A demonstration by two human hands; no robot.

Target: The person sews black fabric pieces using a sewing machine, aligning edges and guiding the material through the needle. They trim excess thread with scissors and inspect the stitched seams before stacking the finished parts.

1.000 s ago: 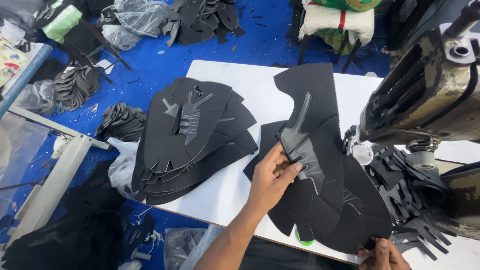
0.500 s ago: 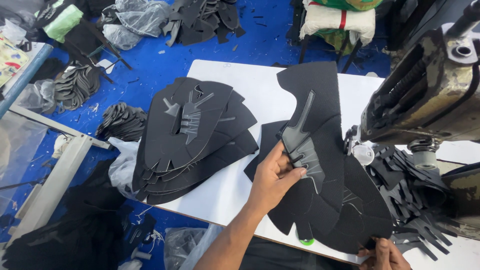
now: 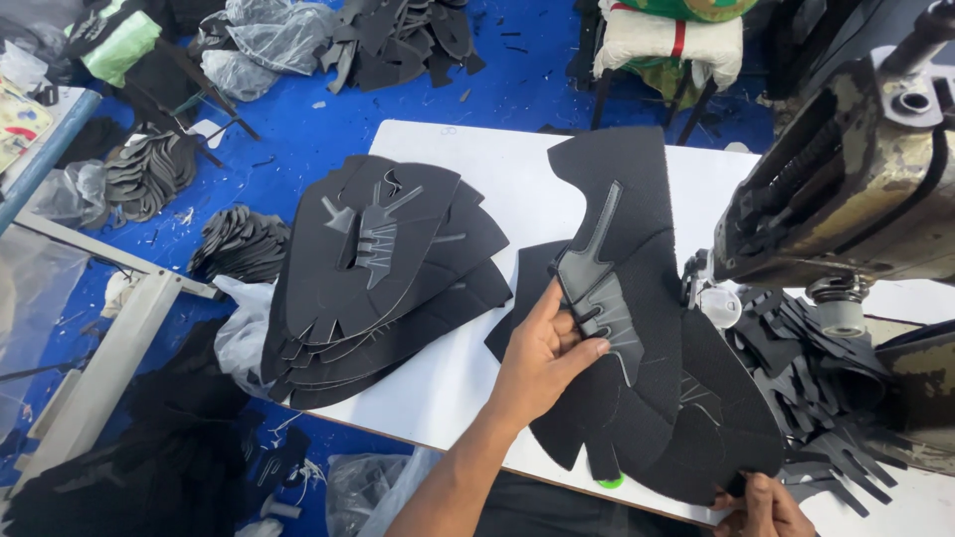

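My left hand point(image 3: 542, 358) rests on a large black fabric shoe-upper panel point(image 3: 637, 199) lying on the white table point(image 3: 497, 169), its fingers pinching the edge of a grey glossy overlay piece point(image 3: 602, 298) on that panel. More black panels point(image 3: 716, 418) lie beneath it, toward the near edge. My right hand point(image 3: 761, 507) shows only partly at the bottom edge, fingers closed on the near corner of those lower panels. To the left sits a fanned stack of finished black panels with overlays point(image 3: 383, 264).
A worn sewing machine head point(image 3: 846, 189) stands at the right, with a pile of small black cut pieces point(image 3: 826, 378) under it. Blue floor point(image 3: 517, 89) holds heaps of black pieces point(image 3: 239, 239), plastic bags point(image 3: 259, 65) and a white sack point(image 3: 667, 35).
My left hand has shifted slightly up on the grey overlay, fingers curling tighter on its edge. The panels and my right hand stay almost where they were.
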